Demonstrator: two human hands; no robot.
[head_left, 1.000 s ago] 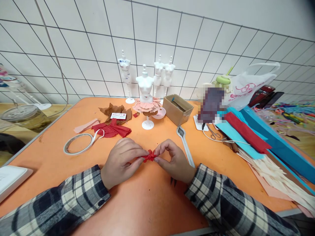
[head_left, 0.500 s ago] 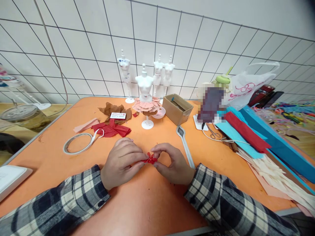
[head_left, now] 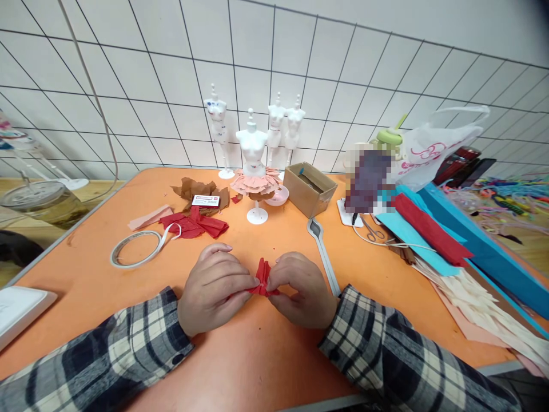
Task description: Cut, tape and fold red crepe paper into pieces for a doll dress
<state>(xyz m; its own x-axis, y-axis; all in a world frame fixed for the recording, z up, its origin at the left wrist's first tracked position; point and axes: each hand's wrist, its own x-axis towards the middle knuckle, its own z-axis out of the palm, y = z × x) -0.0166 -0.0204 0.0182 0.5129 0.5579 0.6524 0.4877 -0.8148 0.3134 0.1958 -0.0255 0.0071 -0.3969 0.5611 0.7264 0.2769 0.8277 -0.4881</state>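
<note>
A small gathered piece of red crepe paper (head_left: 263, 274) is held between both hands above the orange table (head_left: 240, 366). My left hand (head_left: 218, 289) pinches its left side between thumb and fingers. On the other side my right hand (head_left: 302, 289) grips it with thumb and forefinger. Its folds stand up between the fingertips, and its lower part is partly covered by them. Beyond the hands a white mini dress form (head_left: 251, 146) wears a ruffled pink paper skirt (head_left: 255, 183). More red crepe paper (head_left: 195, 223) lies past my left hand.
Left of the hands lies a roll of white tape (head_left: 135, 250). A small cardboard box (head_left: 309, 189), tweezers (head_left: 322, 252) and scissors (head_left: 374, 232) are to the right, with stacked coloured paper (head_left: 433, 229) farther over. Several dress forms (head_left: 217, 126) stand by the tiled wall.
The red paper has turned and its folds now point upward. My right fingers have closed in nearer to it and curled; my left hand has barely shifted.
</note>
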